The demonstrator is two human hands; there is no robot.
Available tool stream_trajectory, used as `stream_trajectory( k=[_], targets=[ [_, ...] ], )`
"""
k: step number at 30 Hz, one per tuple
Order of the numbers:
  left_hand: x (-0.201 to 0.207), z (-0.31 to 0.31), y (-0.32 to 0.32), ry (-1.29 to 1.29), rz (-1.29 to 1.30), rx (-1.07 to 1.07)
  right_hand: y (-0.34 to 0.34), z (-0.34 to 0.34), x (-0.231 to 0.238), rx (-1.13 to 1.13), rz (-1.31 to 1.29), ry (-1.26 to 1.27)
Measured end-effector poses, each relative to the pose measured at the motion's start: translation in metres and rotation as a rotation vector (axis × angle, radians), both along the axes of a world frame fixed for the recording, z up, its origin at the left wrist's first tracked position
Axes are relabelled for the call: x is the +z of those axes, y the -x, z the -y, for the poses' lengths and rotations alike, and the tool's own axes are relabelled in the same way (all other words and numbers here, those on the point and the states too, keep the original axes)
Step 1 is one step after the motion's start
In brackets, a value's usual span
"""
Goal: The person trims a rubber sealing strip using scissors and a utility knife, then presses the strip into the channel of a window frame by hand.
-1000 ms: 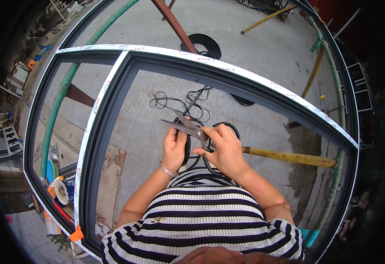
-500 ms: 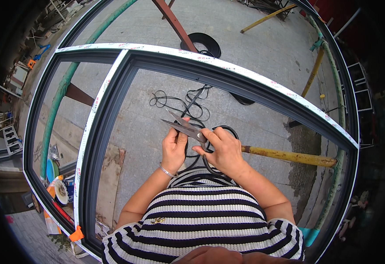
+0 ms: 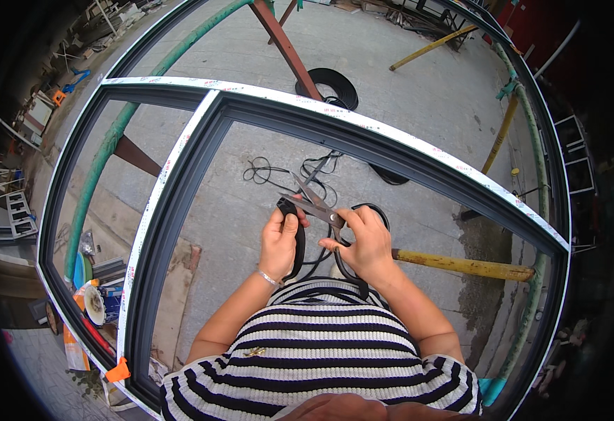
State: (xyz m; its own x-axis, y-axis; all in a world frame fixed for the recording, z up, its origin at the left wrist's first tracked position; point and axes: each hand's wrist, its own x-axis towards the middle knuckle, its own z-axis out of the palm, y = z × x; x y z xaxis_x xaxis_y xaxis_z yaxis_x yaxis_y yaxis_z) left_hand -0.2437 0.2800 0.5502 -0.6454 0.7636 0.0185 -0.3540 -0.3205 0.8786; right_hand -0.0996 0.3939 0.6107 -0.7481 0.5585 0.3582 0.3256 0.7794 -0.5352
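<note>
My left hand (image 3: 279,245) is closed around a black rubber strip (image 3: 300,249). One end of the strip, a folded-looking black piece, sticks up past the fingertips, and the rest hangs toward my lap. In my right hand (image 3: 366,242) is a pair of scissors (image 3: 319,210) with dark looped handles. Their blades are spread and point left, with the lower blade's tip at the strip's end. Whether that blade touches the strip I cannot tell. Both hands are inside the large opening of a dark grey window frame (image 3: 212,140) with white printed film on its faces.
Thin black strips (image 3: 268,170) lie tangled on the paving beyond my hands. A black coil (image 3: 349,88) rests by a reddish-brown bar (image 3: 286,49). Green pipes (image 3: 107,147) and a yellow pole (image 3: 468,265) run beneath the frame. Assorted items (image 3: 96,302) stand at the left.
The black strip's end now shows above my left fingers, where the scissor blades lay across before. The scissors have shifted right, away from those fingers, with the blades still spread.
</note>
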Motion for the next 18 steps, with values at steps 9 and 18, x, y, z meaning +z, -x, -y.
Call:
stream_trajectory(
  k=[9,18],
  targets=[
    [-0.003,0.003,-0.003,0.012,-0.051,-0.002,0.005,0.016,0.000,0.026,-0.047,-0.107],
    [-0.004,0.002,-0.002,0.065,-0.102,-0.016,0.002,0.011,-0.002,0.026,-0.042,-0.144]
  ],
)
